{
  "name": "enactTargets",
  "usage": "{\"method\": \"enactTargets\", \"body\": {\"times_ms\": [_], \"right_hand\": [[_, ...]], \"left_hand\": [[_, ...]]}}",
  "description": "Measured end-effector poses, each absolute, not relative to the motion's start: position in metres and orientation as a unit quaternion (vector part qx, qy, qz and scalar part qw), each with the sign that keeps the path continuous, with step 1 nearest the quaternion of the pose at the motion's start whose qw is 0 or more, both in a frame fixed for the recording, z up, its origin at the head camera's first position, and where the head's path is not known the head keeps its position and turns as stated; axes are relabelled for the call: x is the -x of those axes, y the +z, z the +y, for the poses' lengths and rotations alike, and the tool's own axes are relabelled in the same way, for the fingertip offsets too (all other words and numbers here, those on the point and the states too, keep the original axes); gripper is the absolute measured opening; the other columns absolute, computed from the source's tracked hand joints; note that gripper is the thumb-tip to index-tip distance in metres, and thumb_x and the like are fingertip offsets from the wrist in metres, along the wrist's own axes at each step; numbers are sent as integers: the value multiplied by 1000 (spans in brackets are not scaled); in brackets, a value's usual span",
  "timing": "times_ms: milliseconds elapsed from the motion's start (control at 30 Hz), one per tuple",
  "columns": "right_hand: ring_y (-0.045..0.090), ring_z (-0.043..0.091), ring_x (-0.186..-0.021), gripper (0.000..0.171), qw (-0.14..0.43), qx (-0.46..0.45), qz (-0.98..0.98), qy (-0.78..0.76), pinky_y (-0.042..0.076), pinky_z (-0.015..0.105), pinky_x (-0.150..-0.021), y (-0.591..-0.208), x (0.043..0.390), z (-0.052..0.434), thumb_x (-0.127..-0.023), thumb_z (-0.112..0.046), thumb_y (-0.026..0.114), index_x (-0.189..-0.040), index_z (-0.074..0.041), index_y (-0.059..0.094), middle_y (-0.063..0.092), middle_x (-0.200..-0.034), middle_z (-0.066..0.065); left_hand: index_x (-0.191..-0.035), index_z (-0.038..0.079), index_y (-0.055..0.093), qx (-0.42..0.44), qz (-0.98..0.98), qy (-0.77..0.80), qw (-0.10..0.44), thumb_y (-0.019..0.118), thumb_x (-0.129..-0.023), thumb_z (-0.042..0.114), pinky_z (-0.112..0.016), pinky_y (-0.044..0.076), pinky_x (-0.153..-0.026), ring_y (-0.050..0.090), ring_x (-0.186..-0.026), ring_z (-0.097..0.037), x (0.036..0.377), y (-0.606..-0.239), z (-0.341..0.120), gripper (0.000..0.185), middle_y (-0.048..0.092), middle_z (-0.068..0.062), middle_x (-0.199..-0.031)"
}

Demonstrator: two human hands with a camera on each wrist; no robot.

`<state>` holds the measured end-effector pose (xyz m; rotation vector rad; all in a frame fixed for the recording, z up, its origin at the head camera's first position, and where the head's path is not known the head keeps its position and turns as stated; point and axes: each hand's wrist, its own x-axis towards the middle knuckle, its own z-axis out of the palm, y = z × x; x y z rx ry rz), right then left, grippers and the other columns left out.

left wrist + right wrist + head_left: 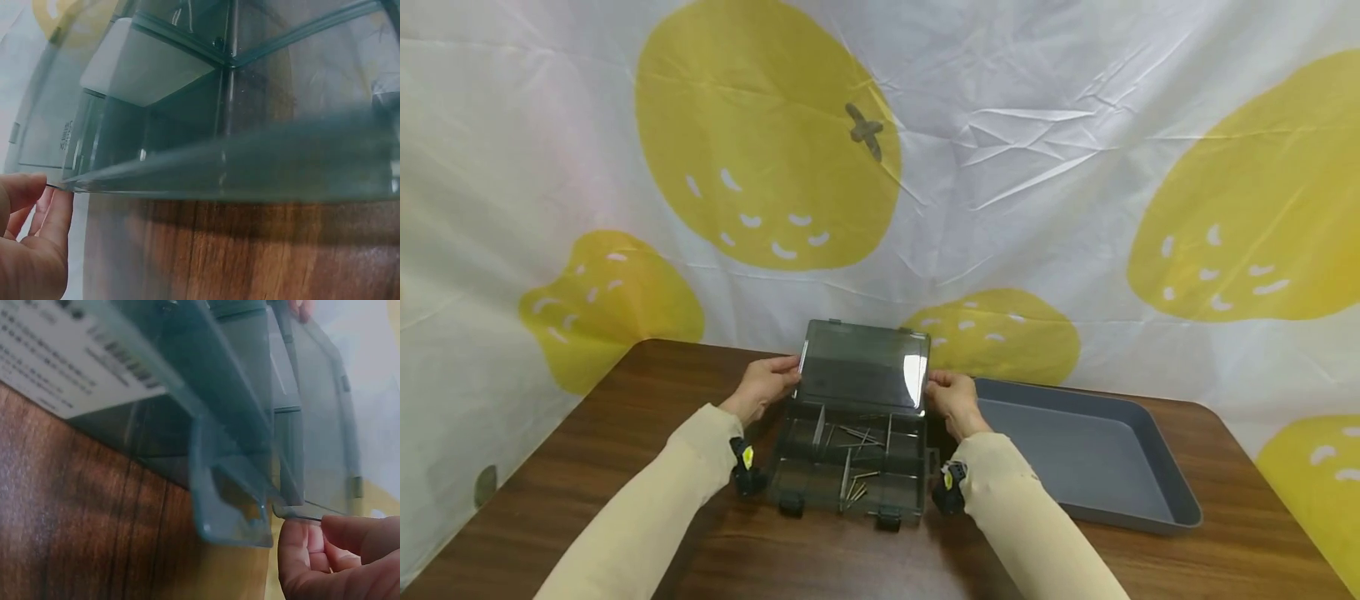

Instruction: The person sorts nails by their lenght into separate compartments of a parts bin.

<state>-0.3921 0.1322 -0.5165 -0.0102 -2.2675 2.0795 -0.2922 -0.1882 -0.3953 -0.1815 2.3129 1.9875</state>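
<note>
A smoky transparent compartment box point(850, 462) stands on the brown table, its lid point(862, 367) raised upright at the back. Several thin metal nails point(857, 437) lie in its middle compartments. My left hand point(767, 385) pinches the lid's left edge, its fingers point(37, 206) on the thin rim. On the opposite edge my right hand point(953, 400) pinches the lid, thumb and fingers point(312, 540) closed on the rim. The box wall point(237, 169) fills the left wrist view. A barcode label on the box point(75, 356) shows in the right wrist view.
A grey tray point(1165, 487) lies on the table to the right of the box, touching or nearly touching my right wrist. A white cloth with yellow fruit prints point(760, 133) hangs behind. The table's wooden top point(587, 467) extends to the left and front.
</note>
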Motion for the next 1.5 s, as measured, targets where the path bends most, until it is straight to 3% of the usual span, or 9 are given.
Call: {"method": "enactTargets", "body": {"times_ms": [67,133,233,367,467,633,900,1133,1500], "right_hand": [[66,20,-74,22,44,11,-736,675,56,32,-67,-507,386,128,-82,-1,68,-103,2,70,69,-88,14],[64,15,-69,17,67,-23,-718,692,54,26,-59,-499,380,128,-81,-1,69,-97,-2,72,67,-80,8],[63,15,-71,21,56,12,-723,689,55,29,-65,-449,343,115,-83,1,68,-104,3,69,65,-82,11],[57,7,-64,26,51,44,-742,667,51,20,-59,-388,295,99,-86,7,61,-111,14,61,62,-79,7],[54,3,-59,27,46,40,-750,659,48,16,-54,-368,280,97,-88,7,57,-113,18,57,61,-77,4],[56,3,-58,27,47,31,-756,652,51,18,-57,-361,274,100,-91,4,55,-116,13,59,62,-78,5],[65,11,-78,33,42,-17,-767,640,55,35,-81,-357,258,104,-99,-10,49,-125,8,56,61,-112,29],[56,34,-115,44,-7,-38,-748,662,46,42,-97,-355,236,107,-102,-24,43,-135,5,47,51,-132,26],[47,32,-127,59,-50,-54,-749,658,41,36,-103,-358,211,112,-98,-38,49,-138,5,42,41,-143,20]], "left_hand": [[-136,-4,46,54,762,644,38,53,-94,-1,-38,44,-100,55,-115,-23,293,-393,-190,43,50,-24,-134],[-136,-3,47,52,765,641,33,53,-94,0,-39,44,-100,54,-117,-24,293,-390,-191,43,51,-24,-133],[-136,-2,48,50,767,639,25,53,-95,1,-39,45,-99,54,-118,-27,293,-385,-192,41,52,-23,-132],[-133,-2,52,53,764,643,7,54,-95,3,-36,46,-97,55,-118,-29,292,-377,-191,38,54,-22,-130],[-130,-2,54,54,763,644,-8,55,-95,4,-35,48,-96,56,-118,-30,292,-373,-190,36,55,-22,-129],[-126,-2,58,47,768,638,-38,58,-94,7,-34,50,-93,58,-115,-30,290,-369,-188,34,58,-21,-126],[-135,2,51,-8,773,633,-46,50,-99,24,-33,50,-92,58,-115,-31,274,-361,-197,42,56,-21,-129],[-136,-7,45,-34,746,665,-21,40,-98,49,-34,47,-95,53,-121,-34,255,-357,-206,67,50,-26,-134],[-131,-9,49,-52,748,661,3,47,-98,41,-41,43,-99,50,-121,-37,231,-361,-214,60,50,-28,-132]]}}
